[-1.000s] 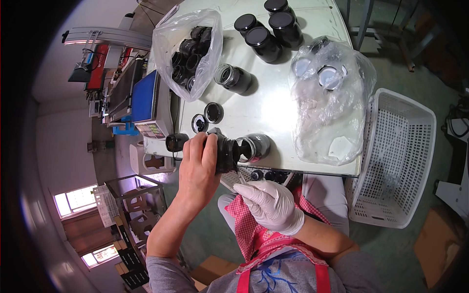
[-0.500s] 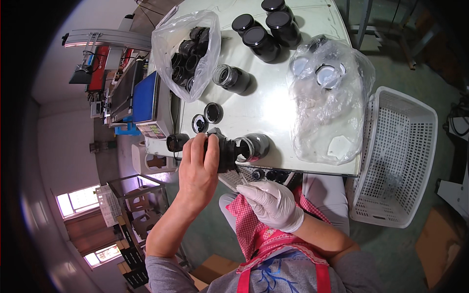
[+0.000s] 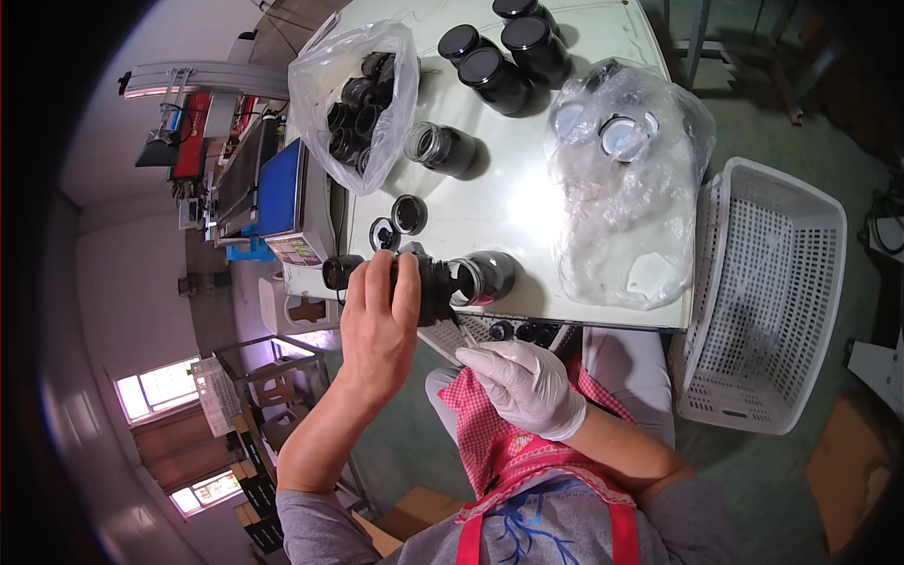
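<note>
My left hand (image 3: 381, 330), bare, is wrapped round a dark jar (image 3: 434, 294) coated in black. The jar is tipped on its side, its mouth toward the open mouth of a glass jar (image 3: 495, 275) with dark contents at the table's near edge. Black stuff shows between the two mouths. In a white glove, my right hand (image 3: 527, 388) pinches a thin tool (image 3: 467, 335) whose blackened end is at the tipped jar's lower rim; its exact kind is unclear. Just beyond lie two round black-smeared lids (image 3: 408, 215). Another small dark jar (image 3: 340, 272) stands left of my left hand.
On the table (image 3: 452, 221) are an open glass jar (image 3: 441, 150), a plastic bag of dark jars (image 3: 403, 113), several lidded black jars (image 3: 494, 81) and a clear bag with white lids (image 3: 603, 207). A white basket (image 3: 772, 301) stands right; a blue-topped device (image 3: 280, 193) is left.
The whole view has shifted slightly. My left hand still holds the tipped jar by the glass jar, and the tool in my right hand stays close to the jar's rim.
</note>
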`<state>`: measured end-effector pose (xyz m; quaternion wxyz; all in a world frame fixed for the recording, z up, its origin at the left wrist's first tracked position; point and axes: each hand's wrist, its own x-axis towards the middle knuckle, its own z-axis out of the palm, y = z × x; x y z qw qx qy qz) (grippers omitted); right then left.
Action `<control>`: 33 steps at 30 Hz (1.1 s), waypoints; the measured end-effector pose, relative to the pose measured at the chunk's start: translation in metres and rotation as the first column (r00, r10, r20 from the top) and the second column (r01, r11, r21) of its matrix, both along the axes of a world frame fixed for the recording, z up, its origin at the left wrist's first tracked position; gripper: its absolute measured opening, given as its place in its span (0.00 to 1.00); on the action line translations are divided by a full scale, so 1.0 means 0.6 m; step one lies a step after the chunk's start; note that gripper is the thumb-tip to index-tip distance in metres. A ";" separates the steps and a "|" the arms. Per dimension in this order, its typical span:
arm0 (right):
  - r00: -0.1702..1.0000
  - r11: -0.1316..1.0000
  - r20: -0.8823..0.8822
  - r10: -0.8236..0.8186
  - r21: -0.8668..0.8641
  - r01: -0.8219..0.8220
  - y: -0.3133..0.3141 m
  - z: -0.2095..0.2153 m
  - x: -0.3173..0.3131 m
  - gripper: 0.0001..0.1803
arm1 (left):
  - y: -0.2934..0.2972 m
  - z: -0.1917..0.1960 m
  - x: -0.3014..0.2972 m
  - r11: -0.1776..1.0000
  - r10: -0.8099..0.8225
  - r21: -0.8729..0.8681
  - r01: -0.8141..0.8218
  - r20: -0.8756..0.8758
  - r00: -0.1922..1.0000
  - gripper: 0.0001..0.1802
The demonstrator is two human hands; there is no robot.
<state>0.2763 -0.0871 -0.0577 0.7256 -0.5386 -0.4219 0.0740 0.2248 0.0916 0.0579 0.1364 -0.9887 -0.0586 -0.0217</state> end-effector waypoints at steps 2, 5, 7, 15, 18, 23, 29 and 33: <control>1.000 1.000 0.003 -0.011 0.002 0.011 0.000 0.000 0.001 0.33 | -0.001 0.000 0.003 1.000 -0.019 0.015 0.018 0.006 1.000 0.31; 1.000 1.000 0.014 -0.020 0.001 0.020 0.001 0.000 -0.002 0.34 | -0.003 0.005 0.000 0.999 -0.017 0.031 0.017 0.002 1.000 0.32; 0.999 1.000 0.022 -0.027 0.003 0.027 0.001 -0.003 -0.003 0.35 | -0.004 0.006 0.002 0.999 -0.016 0.049 0.017 -0.008 1.000 0.31; 0.999 0.999 0.040 -0.036 -0.015 0.037 -0.002 -0.002 -0.001 0.34 | -0.008 0.008 0.004 0.997 0.006 0.072 -0.004 -0.033 0.999 0.31; 0.998 0.999 0.046 -0.041 -0.020 0.042 -0.002 -0.003 -0.002 0.35 | -0.006 0.006 0.000 0.998 0.014 0.066 -0.012 -0.034 0.999 0.38; 0.998 0.999 0.043 -0.046 -0.018 0.046 -0.003 -0.002 -0.001 0.35 | -0.009 0.006 0.002 0.998 0.011 0.067 -0.009 -0.031 0.999 0.44; 0.999 0.999 0.009 -0.035 -0.003 0.035 -0.005 -0.004 0.001 0.33 | -0.010 0.013 0.009 0.994 -0.014 0.108 0.021 -0.067 0.998 0.31; 0.997 1.000 -0.079 -0.010 0.002 0.010 -0.007 -0.001 0.010 0.27 | -0.010 0.010 0.008 0.998 0.007 0.058 -0.004 -0.053 0.999 0.47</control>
